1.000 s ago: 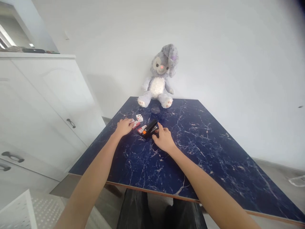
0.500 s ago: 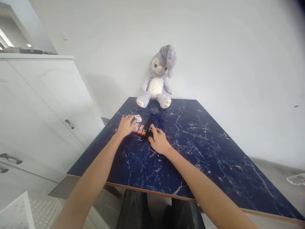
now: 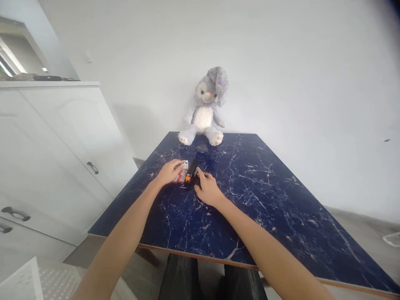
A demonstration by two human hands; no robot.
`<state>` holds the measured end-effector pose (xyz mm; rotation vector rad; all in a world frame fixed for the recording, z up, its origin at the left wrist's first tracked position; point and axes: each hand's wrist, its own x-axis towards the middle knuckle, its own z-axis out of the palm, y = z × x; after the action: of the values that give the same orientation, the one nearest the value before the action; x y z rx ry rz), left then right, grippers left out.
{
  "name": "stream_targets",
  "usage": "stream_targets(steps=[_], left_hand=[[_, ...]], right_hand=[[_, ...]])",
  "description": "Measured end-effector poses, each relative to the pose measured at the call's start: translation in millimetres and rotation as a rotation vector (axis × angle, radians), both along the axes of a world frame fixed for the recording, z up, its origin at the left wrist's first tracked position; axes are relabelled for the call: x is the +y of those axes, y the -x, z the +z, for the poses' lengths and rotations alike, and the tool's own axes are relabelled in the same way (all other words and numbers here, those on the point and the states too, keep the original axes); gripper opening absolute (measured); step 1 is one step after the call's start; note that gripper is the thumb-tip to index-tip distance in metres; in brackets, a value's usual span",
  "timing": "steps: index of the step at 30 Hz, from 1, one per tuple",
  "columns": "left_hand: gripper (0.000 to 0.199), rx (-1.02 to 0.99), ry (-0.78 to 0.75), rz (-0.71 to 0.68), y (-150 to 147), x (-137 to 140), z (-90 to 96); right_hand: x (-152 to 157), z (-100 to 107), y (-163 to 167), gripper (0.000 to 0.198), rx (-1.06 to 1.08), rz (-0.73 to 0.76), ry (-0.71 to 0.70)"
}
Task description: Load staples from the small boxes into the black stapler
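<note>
A black stapler point(image 3: 193, 167) with an orange patch at its near end stands on the blue marble-patterned table point(image 3: 250, 200). Flat against its left side lie red-and-white small boxes point(image 3: 179, 176). My left hand point(image 3: 170, 172) reaches over them, its fingertips closed on a small white box point(image 3: 185, 163) with dark print, just behind the red-and-white ones. Along the stapler's right side rests my right hand point(image 3: 208, 189), index finger extended to it and thumb apart; nothing shows in its grasp. My left fingers partly cover the boxes.
A grey plush rabbit point(image 3: 204, 112) sits at the table's back edge against the wall, with a dark rounded item point(image 3: 201, 146) before its feet. White cabinets point(image 3: 62, 154) stand to the left. The table's wooden front edge point(image 3: 200, 259) runs above my legs.
My left hand has brought the small white box nearer to me and to the right, up to the red-and-white boxes. My right hand has stayed by the stapler. The view has tilted slightly.
</note>
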<state>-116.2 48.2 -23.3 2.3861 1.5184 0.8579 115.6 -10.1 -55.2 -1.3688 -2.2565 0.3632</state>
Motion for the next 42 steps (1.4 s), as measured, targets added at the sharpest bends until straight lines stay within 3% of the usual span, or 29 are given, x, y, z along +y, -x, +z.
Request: stream_targets(steps=[5, 10, 15, 19, 22, 26, 29, 32, 38, 42], left_hand=[[0.042, 0.080, -0.071, 0.086, -2, 0, -2.0], [0.047, 0.250, -0.013, -0.016, -3, 3, -7.4], [0.052, 0.159, -0.014, -0.008, 0, 1, -6.1], [0.057, 0.142, 0.006, 0.081, 6, -2, 6.5], [0.055, 0.197, 0.123, 0.135, 15, -5, 20.5], [0.059, 0.287, 0.413, 0.141, 32, -13, 38.5], [0.080, 0.376, 0.513, 0.036, 40, -19, 47.3], [0.099, 0.465, 0.510, -0.089, 43, -22, 49.8], [0.077, 0.405, 0.510, -0.045, 47, -20, 49.1], [0.079, 0.348, 0.480, 0.073, 55, -20, 49.2]], right_hand=[[0, -1, 0, 0.075, -0.003, 0.009, -0.009], [0, 0, 0, 0.075, 0.012, 0.005, -0.009], [0, 1, -1, 0.075, 0.018, 0.006, -0.003], [0, 3, -2, 0.076, 0.015, 0.023, -0.001], [-1, 3, -2, 0.076, 0.010, 0.026, 0.001], [-2, 4, -2, 0.076, 0.013, 0.029, 0.003], [-2, 6, -1, 0.076, 0.007, 0.024, 0.004], [-3, 7, -1, 0.075, 0.010, 0.019, -0.001], [-3, 7, -1, 0.077, 0.019, 0.020, 0.002], [-2, 7, -1, 0.077, 0.018, 0.026, 0.005]])
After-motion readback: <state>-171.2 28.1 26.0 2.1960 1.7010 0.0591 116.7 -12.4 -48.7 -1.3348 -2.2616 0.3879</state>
